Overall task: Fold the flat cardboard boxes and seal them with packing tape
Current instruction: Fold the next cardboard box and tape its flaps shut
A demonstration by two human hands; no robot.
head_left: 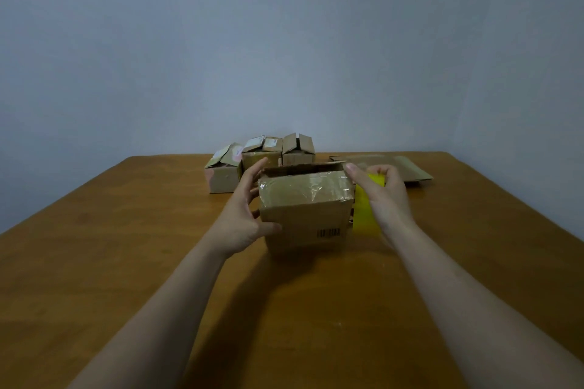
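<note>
One cardboard box sits mid-table between two hands.
Glossy tape covers its top face. The left hand is spread against its left side, fingers loose, thumb on the front. The right hand curls round a yellow tape roll just beside the box's right side. Three folded boxes stand behind it on the table, with flat cardboard to their right.

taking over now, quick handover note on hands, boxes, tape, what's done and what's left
Left hand: open, touching the near box at its left side.
Right hand: grips the yellow tape roll beside the box's right side.
Done: near box folded, clear tape over its upper face.
Left: three back boxes show raised flaps; flat cardboard lies back right, unfolded.
</note>
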